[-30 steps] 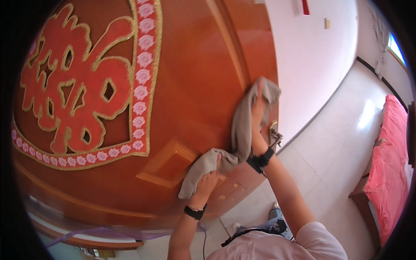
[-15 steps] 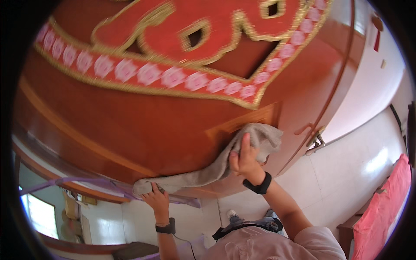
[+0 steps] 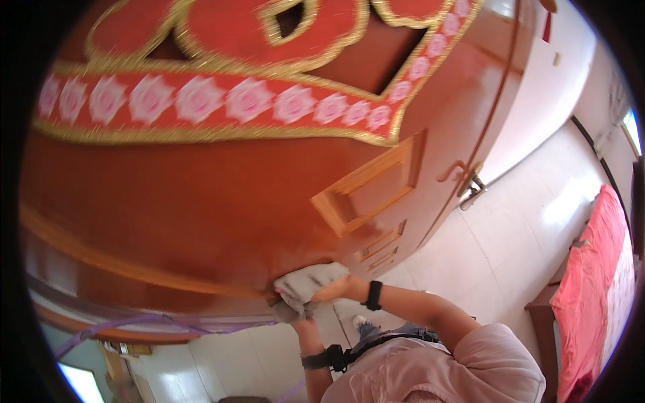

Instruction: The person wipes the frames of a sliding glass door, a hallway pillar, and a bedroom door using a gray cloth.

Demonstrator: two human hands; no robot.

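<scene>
A grey cloth [image 3: 310, 282] is bunched between my two hands, close to the reddish-brown wooden door [image 3: 188, 191]. My right hand [image 3: 334, 287] grips its right side. Under the lower end is my left hand [image 3: 302, 324], its fingers largely covered by the folds. Dark smudges mark the cloth. Above and to the right of it are recessed panel frames [image 3: 376, 185] in the door. I cannot tell whether the cloth touches the wood.
A red hanging [image 3: 222, 138] with gold trim and pink roses covers the door's upper part. At right are a door handle [image 3: 451, 170], a latch [image 3: 474, 187] and a bed with a pink cover [image 3: 584, 269]. A purple ribbon [image 3: 161, 321] runs along the lower left.
The cloth, stretched between my hands before, is now gathered into a bundle. My right hand has come down and left off the panel; my left hand has moved right to meet it.
</scene>
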